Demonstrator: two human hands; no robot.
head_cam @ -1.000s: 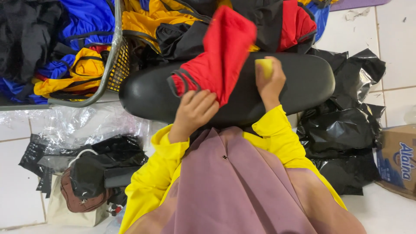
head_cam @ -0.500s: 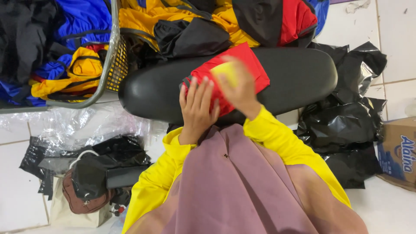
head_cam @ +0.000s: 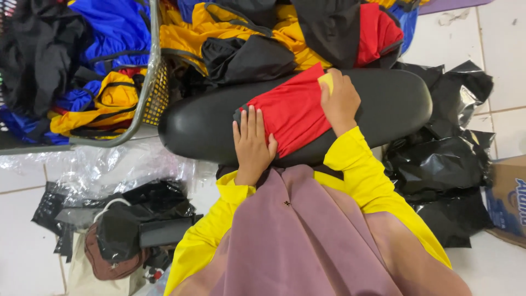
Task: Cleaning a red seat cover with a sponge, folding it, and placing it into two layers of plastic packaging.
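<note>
A wire basket of blue and yellow clothes stands at far left, beside a long black cushion lying across the person's lap. The left hand presses flat, fingers straight, on the near corner of a folded red garment resting on that cushion. The right hand grips the garment's far edge together with a small yellow piece, and black plastic bags lie on the floor at right.

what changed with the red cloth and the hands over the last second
The red cloth, held up and hanging a second ago, now lies folded flat on the black cushion. The left hand moved onto its lower edge and presses it flat. The right hand came down onto its upper corner, keeping its yellow piece. The cushion, basket and clothes pile did not move.
</note>
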